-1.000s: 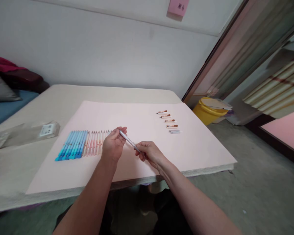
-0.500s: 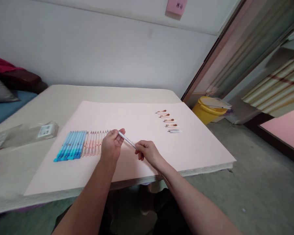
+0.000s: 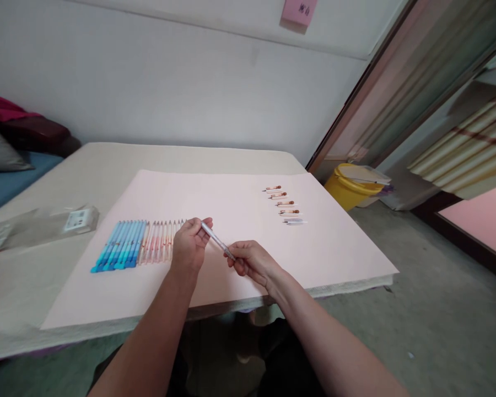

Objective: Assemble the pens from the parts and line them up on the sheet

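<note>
A slim whitish pen (image 3: 217, 239) slants between my two hands above the pink sheet. Its upper left end is gripped by my left hand (image 3: 190, 242), closed with the thumb along it. My right hand (image 3: 248, 261) pinches the lower right end with thumb and fingers. Just left of my left hand lies a row of pale pens with pinkish and orange tones (image 3: 155, 242), partly hidden by that hand. Beside them is a row of blue pens (image 3: 120, 245). To the right, several brown-topped pens with thin parts (image 3: 288, 213) lie in a slanting column, a greyish piece (image 3: 295, 221) nearest me.
The pink sheet (image 3: 231, 193) covers much of the pale table (image 3: 107, 157). A clear plastic bag with a white label (image 3: 77, 220) lies at the left. Beyond the right edge stands a yellow bin (image 3: 343, 187). A white wall (image 3: 182, 82) rises behind.
My right hand has turned slightly, its fingers shifting down at the pen's lower end, where more of the tip shows. My left hand has moved slightly right and still holds the pen.
</note>
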Available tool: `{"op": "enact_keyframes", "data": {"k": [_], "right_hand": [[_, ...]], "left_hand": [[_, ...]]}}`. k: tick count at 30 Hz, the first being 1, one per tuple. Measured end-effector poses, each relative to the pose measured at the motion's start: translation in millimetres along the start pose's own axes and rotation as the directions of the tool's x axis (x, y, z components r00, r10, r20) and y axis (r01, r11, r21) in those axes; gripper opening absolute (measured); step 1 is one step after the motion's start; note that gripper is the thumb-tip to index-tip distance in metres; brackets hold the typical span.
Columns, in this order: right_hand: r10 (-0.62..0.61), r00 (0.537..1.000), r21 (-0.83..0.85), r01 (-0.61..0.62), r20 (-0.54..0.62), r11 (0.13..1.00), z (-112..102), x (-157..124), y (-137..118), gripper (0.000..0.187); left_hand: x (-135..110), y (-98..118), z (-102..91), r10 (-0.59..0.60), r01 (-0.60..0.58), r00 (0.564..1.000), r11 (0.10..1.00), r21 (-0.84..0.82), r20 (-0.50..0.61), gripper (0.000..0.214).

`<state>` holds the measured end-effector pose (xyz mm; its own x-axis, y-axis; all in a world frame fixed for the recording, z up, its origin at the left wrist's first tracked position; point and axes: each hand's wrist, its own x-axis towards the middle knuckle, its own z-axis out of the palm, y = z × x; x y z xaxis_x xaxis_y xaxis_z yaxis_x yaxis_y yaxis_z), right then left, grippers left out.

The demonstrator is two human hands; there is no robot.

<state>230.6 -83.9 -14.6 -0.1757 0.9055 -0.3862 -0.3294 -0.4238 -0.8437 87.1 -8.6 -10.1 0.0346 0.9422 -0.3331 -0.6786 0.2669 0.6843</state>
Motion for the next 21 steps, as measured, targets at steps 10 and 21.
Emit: {"op": "enact_keyframes", "data": {"k": [10, 21], "right_hand": [[-0.185, 0.972, -0.326, 0.13, -0.145, 0.937, 5.0, 2.6, 1.5, 0.02], [-0.432, 0.89, -0.708, 0.21, -0.148, 0.674, 5.6, 0.4, 4.6, 0.025]], "left_hand": [[-0.2, -4.0, -0.7, -0.017, 0.018, 0.995, 1.0, 0.004, -0.099, 0.003], [-0.7, -3.7, -2.3, 0.045, -0.035, 0.992, 0.996, 0.078, -0.121, 0.005]]}}
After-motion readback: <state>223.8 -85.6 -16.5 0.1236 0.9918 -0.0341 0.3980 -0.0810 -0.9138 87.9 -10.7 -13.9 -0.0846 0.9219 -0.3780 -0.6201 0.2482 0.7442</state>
